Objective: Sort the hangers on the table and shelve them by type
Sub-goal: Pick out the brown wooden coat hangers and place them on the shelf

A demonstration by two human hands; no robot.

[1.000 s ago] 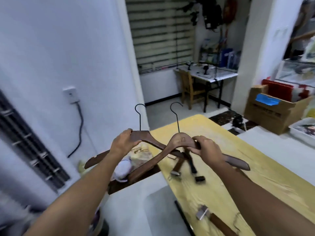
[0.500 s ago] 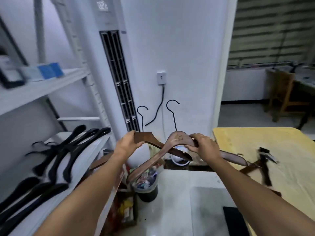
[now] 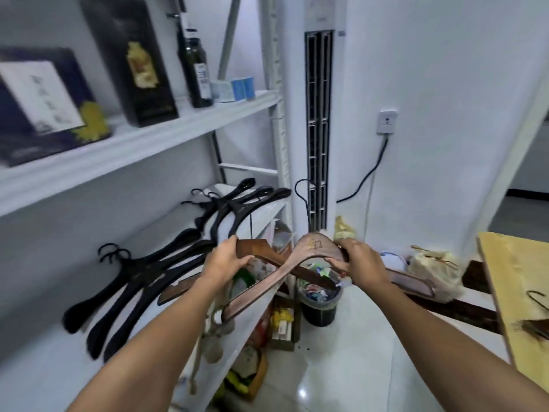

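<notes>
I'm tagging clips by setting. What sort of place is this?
Probably a storeroom or back room of a workplace, not a shop floor: open white metal shelving with boxed goods and black hangers, a standing air conditioner, and a full waste bin on the tiled floor.

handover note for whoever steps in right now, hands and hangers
Left hand: gripping one brown wooden hanger.
Right hand: gripping a second brown wooden hanger, which crosses over the first.
Done: black plastic hangers lie grouped on the white lower shelf.
Left: shelve both wooden ones apart from the black; at least one more hanger lies on the yellow table.
</notes>
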